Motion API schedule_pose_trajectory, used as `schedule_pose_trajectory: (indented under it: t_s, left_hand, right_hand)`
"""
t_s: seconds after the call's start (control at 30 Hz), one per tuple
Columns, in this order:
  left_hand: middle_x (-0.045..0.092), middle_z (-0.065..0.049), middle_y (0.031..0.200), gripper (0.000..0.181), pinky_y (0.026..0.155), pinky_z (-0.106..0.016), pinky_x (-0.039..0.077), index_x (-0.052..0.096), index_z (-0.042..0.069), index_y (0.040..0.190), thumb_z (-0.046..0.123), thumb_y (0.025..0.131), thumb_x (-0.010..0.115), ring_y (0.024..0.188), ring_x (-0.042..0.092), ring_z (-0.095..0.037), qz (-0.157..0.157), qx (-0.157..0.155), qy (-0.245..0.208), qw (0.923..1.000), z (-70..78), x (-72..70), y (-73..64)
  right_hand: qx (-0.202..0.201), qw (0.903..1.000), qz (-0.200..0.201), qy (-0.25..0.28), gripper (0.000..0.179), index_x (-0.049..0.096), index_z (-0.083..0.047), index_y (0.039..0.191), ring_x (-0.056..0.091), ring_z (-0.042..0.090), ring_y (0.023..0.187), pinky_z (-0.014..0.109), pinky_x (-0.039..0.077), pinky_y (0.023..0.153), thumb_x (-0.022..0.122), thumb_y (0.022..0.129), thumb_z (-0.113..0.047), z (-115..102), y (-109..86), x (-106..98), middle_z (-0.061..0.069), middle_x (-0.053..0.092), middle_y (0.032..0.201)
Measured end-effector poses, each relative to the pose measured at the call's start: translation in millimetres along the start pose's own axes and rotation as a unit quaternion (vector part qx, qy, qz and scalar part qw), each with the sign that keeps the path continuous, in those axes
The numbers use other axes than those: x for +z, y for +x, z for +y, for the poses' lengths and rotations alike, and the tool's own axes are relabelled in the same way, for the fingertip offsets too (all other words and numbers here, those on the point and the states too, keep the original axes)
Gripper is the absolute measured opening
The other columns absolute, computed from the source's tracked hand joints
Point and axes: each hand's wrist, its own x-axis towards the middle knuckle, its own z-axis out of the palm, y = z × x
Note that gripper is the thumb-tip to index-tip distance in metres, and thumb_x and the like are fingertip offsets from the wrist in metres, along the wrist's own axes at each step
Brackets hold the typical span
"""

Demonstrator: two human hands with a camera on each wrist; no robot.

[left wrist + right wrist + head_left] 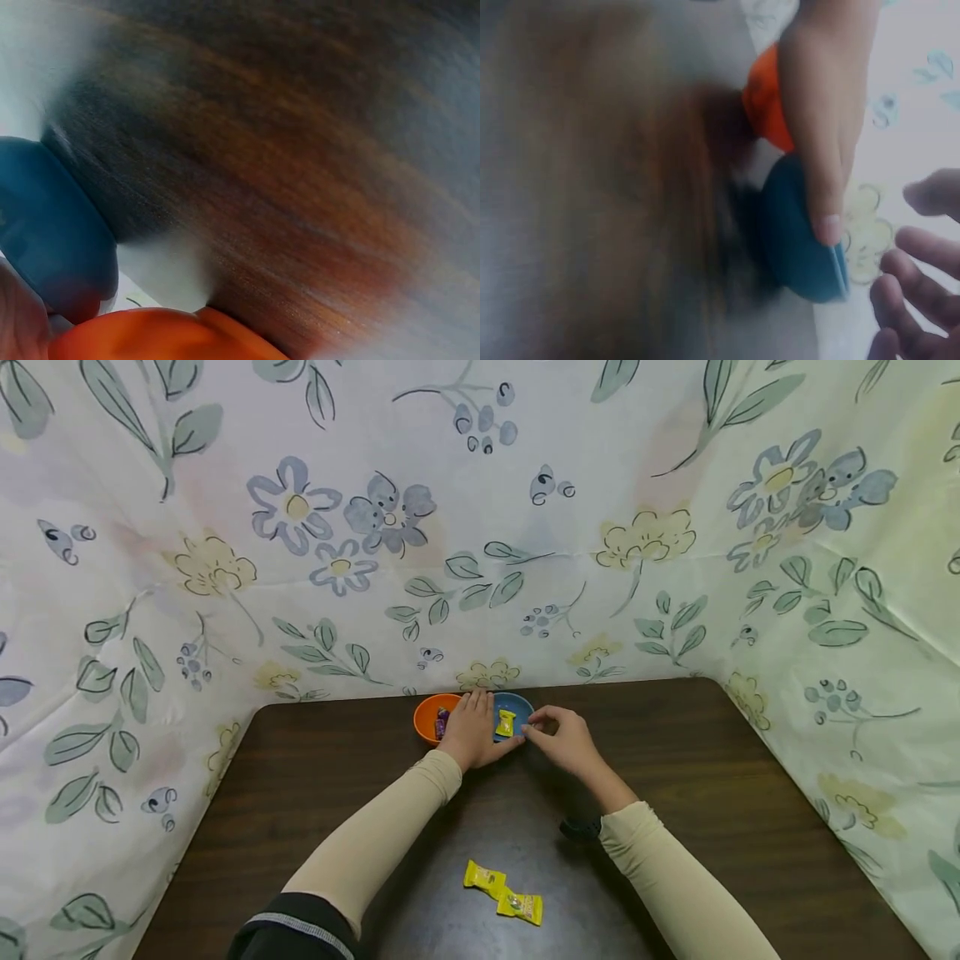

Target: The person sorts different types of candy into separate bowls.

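An orange bowl (425,720) and a blue bowl (527,702) stand side by side at the table's far edge. My left hand (471,731) lies across the place where they meet, fingers pointing away and thumb stretched along the blue bowl's near rim. That thumb also shows against the blue bowl (795,240) in the right wrist view. Inside the blue bowl is a yellow-wrapped candy (506,722); purple-wrapped candy (441,724) sits in the orange one. Just right of the blue bowl, my right hand (562,739) has loosely bent fingers (922,281), apart from the bowl and holding nothing visible.
Two yellow-wrapped candies, one (485,878) touching the other (520,907), lie on the dark wood table (330,760) near its front. Floral cloth (480,527) hangs behind the table and along both sides. A dark band (579,829) is by the right wrist.
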Motion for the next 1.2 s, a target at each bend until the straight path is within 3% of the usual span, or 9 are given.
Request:
schedule_pose_trajectory:
  t_s: [0.2,0.37,0.5,0.67,0.8,0.97,1.2]
  left_hand:
    - [0.033,-0.019,0.173,0.109,0.135,-0.046,0.022,0.031,-0.001,0.166,0.085,0.099,0.022,0.162,0.031,-0.033,-0.004,0.004,-0.006,1.0,-0.4,0.8,0.1]
    - [0.033,-0.019,0.173,0.11,0.135,-0.045,0.021,0.031,-0.001,0.166,0.086,0.098,0.022,0.162,0.03,-0.032,-0.008,0.0,-0.019,0.9998,0.2,-0.7,-2.8]
    - [0.032,-0.018,0.173,0.109,0.135,-0.045,0.021,0.031,0.0,0.166,0.086,0.099,0.023,0.163,0.029,-0.033,-0.008,0.0,-0.021,0.9997,0.7,-2.3,-4.1]
    - [0.032,-0.019,0.173,0.109,0.135,-0.045,0.021,0.031,0.0,0.166,0.086,0.099,0.023,0.163,0.029,-0.033,-0.006,0.003,-0.023,0.9997,1.5,-1.2,-3.5]
    - [0.03,-0.018,0.174,0.111,0.135,-0.046,0.019,0.029,0.0,0.166,0.087,0.098,0.023,0.163,0.027,-0.034,-0.015,0.002,-0.031,0.9994,0.4,3.5,-2.0]
    - [0.027,-0.019,0.175,0.112,0.136,-0.046,0.017,0.026,-0.001,0.167,0.087,0.097,0.021,0.164,0.024,-0.034,-0.028,0.0,-0.035,0.999,-2.8,8.6,2.9]
    - [0.028,-0.019,0.175,0.111,0.135,-0.045,0.018,0.029,0.0,0.167,0.087,0.098,0.022,0.164,0.026,-0.032,-0.011,-0.002,-0.029,0.9995,-0.3,1.6,1.0]
  right_hand:
    - [-0.064,0.9915,-0.112,-0.015,0.016,0.078,-0.012,0.106,0.063,0.007,0.075,0.027,0.055,0.067,0.08,0.097,-0.025,-8.0,-40.6,-3.0,-0.001,0.072,0.095]
    - [-0.141,0.9639,-0.225,-0.009,0.022,0.077,-0.012,0.111,0.062,0.005,0.077,0.024,0.056,0.069,0.08,0.097,-0.03,-16.0,-82.3,1.4,-0.001,0.071,0.1]
    - [-0.142,0.9445,-0.293,-0.041,0.026,0.077,-0.021,0.108,0.06,0.005,0.073,0.019,0.051,0.064,0.08,0.095,-0.044,-26.1,-115.8,4.3,-0.007,0.069,0.101]
    - [-0.144,0.9314,-0.322,-0.089,0.032,0.073,-0.029,0.099,0.053,-0.003,0.072,0.016,0.047,0.062,0.082,0.087,-0.057,-33.6,-147.7,4.9,-0.016,0.064,0.096]
    - [-0.153,0.9247,-0.334,-0.098,0.031,0.071,-0.03,0.099,0.05,-0.008,0.072,0.014,0.046,0.063,0.085,0.086,-0.054,-34.3,-161.7,7.1,-0.019,0.061,0.094]
    - [-0.17,0.9197,-0.328,-0.132,0.022,0.072,-0.03,0.1,0.048,-0.009,0.072,0.014,0.046,0.063,0.086,0.088,-0.042,-35.8,-164.4,11.6,-0.022,0.06,0.095]
    - [-0.184,0.9145,-0.328,-0.15,0.016,0.072,-0.03,0.097,0.047,-0.009,0.072,0.014,0.044,0.062,0.085,0.089,-0.034,-33.2,-161.2,11.9,-0.023,0.059,0.093]
